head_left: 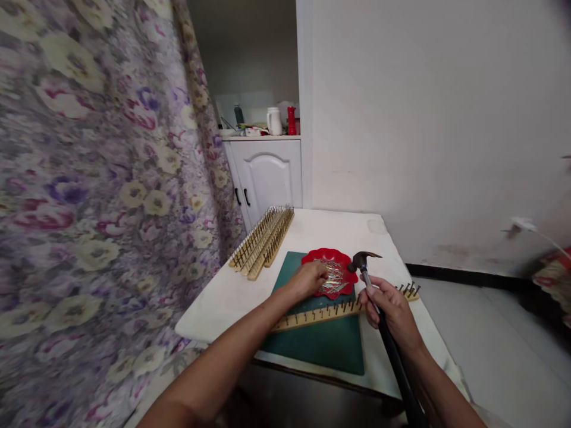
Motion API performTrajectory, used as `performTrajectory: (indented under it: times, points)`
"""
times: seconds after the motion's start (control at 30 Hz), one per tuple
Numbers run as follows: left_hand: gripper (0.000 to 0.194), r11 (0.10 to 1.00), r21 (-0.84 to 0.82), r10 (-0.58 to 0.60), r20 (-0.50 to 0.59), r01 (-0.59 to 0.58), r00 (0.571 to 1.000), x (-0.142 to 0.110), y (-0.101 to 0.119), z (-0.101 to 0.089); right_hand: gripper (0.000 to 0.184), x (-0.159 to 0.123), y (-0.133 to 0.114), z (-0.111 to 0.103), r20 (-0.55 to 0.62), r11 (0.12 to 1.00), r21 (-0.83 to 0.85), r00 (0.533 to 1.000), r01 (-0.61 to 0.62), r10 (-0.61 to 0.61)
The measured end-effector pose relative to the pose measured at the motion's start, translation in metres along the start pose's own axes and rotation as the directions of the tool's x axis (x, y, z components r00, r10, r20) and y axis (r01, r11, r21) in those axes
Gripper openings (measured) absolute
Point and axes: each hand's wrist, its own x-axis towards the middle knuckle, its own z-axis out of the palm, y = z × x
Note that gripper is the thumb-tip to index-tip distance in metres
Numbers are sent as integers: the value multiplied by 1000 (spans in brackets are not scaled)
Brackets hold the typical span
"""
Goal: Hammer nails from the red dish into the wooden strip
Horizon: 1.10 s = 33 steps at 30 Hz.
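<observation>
My right hand [389, 308] is closed round the black handle of a claw hammer [364, 262], whose head is up over the right edge of a red dish [312, 258]. My left hand [308, 279] reaches into that dish of nails [332, 277], fingers curled down on them; what they pinch is hidden. A long wooden strip [317, 314] studded with a row of nails lies across a green mat [321, 342], just in front of both hands.
The white table [223, 297] also carries several nailed wooden strips [263, 241] stacked at its far left. A floral curtain [89, 208] hangs along the left. A white cabinet [267, 175] with jugs stands behind. A white wall [423, 119] is to the right.
</observation>
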Motion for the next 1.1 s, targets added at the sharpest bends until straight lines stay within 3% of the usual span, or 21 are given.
performTrajectory:
  times: [0.17, 0.33, 0.6, 0.77, 0.87, 0.97, 1.1]
  points:
    - [14, 994, 87, -67, 73, 60, 995, 29, -20, 30, 33, 0, -3, 1, 11, 999, 37, 1000, -12, 12]
    - [13, 979, 152, -149, 91, 134, 985, 34, -30, 37, 30, -1, -5, 3, 34, 999, 46, 999, -5, 4]
    - [10, 991, 93, -102, 79, 95, 992, 31, -23, 30, 30, 1, -4, 7, 23, 998, 58, 999, -25, 24]
    - [10, 999, 7, -46, -15, 46, 999, 22, -12, 5, 30, 2, 4, 6, 30, 999, 36, 1000, -9, 8]
    - [11, 995, -78, -73, -151, 62, 986, 1, -8, -19, 30, 1, 8, 5, 54, 1000, 18, 999, -4, 3]
    - [9, 929, -359, -219, -335, 91, 916, -44, -7, -36, 29, -2, 11, 6, 70, 1000, -3, 998, -2, 2]
    - [19, 759, -635, -454, -360, 143, 815, -125, -13, -29, 28, -9, 15, 11, 124, 999, -50, 992, -4, 11]
